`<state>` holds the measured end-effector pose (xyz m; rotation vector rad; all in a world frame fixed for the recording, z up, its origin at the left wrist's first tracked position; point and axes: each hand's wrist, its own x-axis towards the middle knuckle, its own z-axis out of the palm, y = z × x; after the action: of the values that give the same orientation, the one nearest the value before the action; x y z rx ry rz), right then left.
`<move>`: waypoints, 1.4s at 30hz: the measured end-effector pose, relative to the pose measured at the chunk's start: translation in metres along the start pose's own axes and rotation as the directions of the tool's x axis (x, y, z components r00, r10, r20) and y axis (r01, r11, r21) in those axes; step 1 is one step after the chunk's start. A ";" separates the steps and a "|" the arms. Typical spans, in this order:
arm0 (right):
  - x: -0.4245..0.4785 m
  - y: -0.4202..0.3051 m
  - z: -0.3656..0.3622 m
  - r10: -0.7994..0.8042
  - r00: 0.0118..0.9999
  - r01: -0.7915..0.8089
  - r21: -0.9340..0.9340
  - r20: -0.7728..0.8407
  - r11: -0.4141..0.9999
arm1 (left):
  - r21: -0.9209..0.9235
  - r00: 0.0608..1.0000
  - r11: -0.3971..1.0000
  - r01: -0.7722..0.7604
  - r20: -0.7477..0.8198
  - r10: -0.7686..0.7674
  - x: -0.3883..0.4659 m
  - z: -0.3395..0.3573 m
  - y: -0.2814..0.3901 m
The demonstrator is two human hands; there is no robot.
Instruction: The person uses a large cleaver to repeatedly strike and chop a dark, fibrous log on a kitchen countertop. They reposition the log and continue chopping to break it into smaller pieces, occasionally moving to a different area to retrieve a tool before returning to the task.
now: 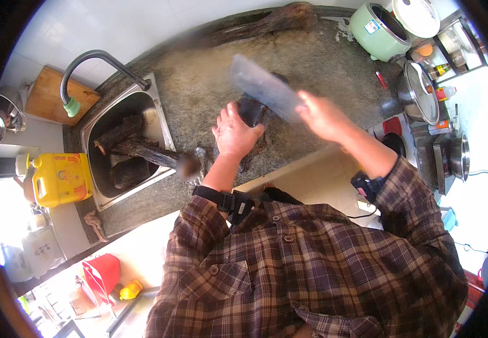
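Note:
My right hand (322, 116) grips the handle of a broad-bladed cleaver (258, 82), which is blurred by motion. The blade slants up and to the left over a blackened chunk (250, 110), which looks like smoked meat. My left hand (237, 133) holds this chunk against the grey stone countertop (193, 101), fingers over its left side. Part of the chunk is hidden by the blade and my left hand. Several more dark pieces (127, 131) lie in the steel sink (159, 101), one long piece (155, 154) jutting over its right rim.
A large dark brown slab (277, 21) lies along the wall. A tap (100, 55) arches over the sink near a wooden board (55, 95) and a yellow jug (62, 179). On the right stand a green rice cooker (368, 36), a red lighter (381, 80) and a lidded pot (411, 93).

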<state>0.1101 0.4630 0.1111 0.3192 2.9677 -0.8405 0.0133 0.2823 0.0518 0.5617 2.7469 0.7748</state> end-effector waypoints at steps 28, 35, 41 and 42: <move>0.046 0.147 0.026 0.089 0.991 -0.108 -0.215 -0.096 0.971 | -0.087 0.925 0.925 -0.369 -0.131 0.357 -0.038 0.003 -0.048; 0.060 0.034 -0.004 -0.411 0.836 0.536 -0.381 0.364 0.753 | -0.085 0.838 0.838 -0.539 -0.152 0.524 -0.038 -0.001 -0.067; 0.069 0.032 0.003 -0.620 0.737 0.667 -0.142 0.271 0.731 | -0.126 0.820 0.814 -0.567 -0.186 0.542 -0.045 0.004 -0.086; 0.067 0.033 0.007 -0.633 0.737 0.671 -0.148 0.235 0.726 | -0.141 0.815 0.807 -0.574 -0.190 0.547 -0.044 0.004 -0.087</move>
<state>0.0511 0.4997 0.0820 -0.8308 2.9566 -0.4952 0.0284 0.1974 0.0062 1.3622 2.5867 1.2339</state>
